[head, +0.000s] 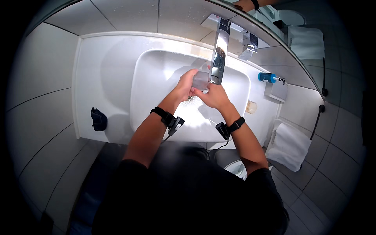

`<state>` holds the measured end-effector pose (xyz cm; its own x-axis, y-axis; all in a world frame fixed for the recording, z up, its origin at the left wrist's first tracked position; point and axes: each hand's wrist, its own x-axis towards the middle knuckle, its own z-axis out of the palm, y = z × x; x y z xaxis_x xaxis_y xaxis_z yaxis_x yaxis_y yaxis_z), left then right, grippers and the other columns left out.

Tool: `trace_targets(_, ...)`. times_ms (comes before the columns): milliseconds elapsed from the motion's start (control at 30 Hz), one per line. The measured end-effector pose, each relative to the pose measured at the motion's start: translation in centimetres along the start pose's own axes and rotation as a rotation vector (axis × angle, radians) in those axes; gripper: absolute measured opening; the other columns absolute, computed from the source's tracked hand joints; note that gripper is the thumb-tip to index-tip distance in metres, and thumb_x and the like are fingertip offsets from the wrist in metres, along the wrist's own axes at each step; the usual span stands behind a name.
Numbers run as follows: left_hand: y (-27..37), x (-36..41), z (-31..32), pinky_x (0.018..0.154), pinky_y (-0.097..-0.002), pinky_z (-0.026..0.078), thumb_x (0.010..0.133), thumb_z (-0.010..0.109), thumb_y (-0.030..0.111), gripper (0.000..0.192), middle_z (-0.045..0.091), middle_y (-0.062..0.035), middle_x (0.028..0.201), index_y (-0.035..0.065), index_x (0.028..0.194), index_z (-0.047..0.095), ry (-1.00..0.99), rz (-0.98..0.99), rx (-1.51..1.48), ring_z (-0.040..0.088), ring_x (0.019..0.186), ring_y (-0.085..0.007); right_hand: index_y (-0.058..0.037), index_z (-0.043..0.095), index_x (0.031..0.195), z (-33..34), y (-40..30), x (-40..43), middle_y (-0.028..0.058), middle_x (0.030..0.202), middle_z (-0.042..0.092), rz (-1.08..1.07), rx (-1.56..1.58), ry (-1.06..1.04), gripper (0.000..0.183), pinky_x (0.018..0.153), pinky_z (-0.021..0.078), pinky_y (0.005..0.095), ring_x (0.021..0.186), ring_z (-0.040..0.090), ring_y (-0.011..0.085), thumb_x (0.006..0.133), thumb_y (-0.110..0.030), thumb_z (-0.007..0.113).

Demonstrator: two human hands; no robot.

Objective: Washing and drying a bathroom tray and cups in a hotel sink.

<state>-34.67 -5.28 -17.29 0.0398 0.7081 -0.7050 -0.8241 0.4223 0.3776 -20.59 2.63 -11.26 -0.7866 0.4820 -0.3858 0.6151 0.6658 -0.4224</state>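
Note:
A translucent, frosted-looking container (pixel 201 81) is held over the white washbasin (pixel 152 117), close to the chrome faucet (pixel 219 55). My left hand (pixel 186 85) grips its left side, with the thumb along the upper edge. On the other side my right hand (pixel 215 96) holds it from the right and below, and the faucet spout hides part of that hand. Beneath the hands, water splashes near the metal drain (pixel 190 98). Both wrists wear black straps with small cabled devices.
A blue pump bottle (pixel 266 77) lies or stands at the counter's right, by a pale box (pixel 275 92). A clear glass (pixel 251 107) sits beside the basin. A dark pouch (pixel 99 119) is at the left. White towels (pixel 289 145) hang at right; a mirror (pixel 296 76) borders the back wall.

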Motion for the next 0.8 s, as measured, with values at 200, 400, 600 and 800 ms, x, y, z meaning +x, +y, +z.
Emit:
trace_targets(200, -0.1, 0.3, 0.4, 0.061, -0.0308, 0.047, 0.107, 0.044, 0.049, 0.055, 0.072, -0.0134, 0.118, 0.0046, 0.138, 0.056, 0.085, 0.103, 0.114, 0.074, 0.099, -0.0225, -0.0012, 0.071, 0.129, 0.3, 0.6, 0.0, 0.0213, 0.134, 0.065, 0.041, 0.722, 0.002, 0.059, 0.111, 0.0469, 0.0517, 0.144, 0.046, 0.0390, 0.085, -0.038, 0.086)
trace_targets(400, -0.5, 0.3, -0.5, 0.064, -0.0299, 0.047, 0.107, 0.045, 0.048, 0.054, 0.072, -0.0126, 0.117, 0.0052, 0.137, 0.057, -0.057, -0.033, 0.001, 0.067, 0.091, -0.0187, -0.0061, 0.072, 0.134, -0.4, 1.0, 0.7, 0.0219, 0.142, 0.060, -0.141, 0.334, 0.162, 0.060, 0.122, 0.0357, 0.0529, 0.146, 0.037, 0.0435, 0.086, -0.041, 0.085)
trace_targets(600, -1.4, -0.2, -0.2, 0.064, -0.0289, 0.044, 0.105, 0.049, 0.052, 0.049, 0.069, -0.0054, 0.106, 0.0109, 0.130, 0.061, 0.026, 0.081, -0.065, 0.057, 0.077, -0.0126, -0.0134, 0.083, 0.119, 0.7, 1.0, -0.4, 0.0215, 0.149, 0.057, -0.034, 0.256, -0.013, 0.046, 0.123, 0.0339, 0.0547, 0.145, 0.032, 0.0473, 0.089, -0.048, 0.080)
trace_targets(800, -2.2, 2.0, -2.3, 0.061, -0.0302, 0.045, 0.106, 0.051, 0.050, 0.040, 0.067, -0.0031, 0.100, 0.0144, 0.122, 0.062, -0.081, 0.006, -0.088, 0.058, 0.074, -0.0108, -0.0092, 0.086, 0.109, 1.1, 1.0, 0.8, 0.0275, 0.144, 0.061, -0.094, 0.480, 0.082, 0.047, 0.127, 0.0307, 0.0535, 0.145, 0.036, 0.0480, 0.093, -0.052, 0.075)
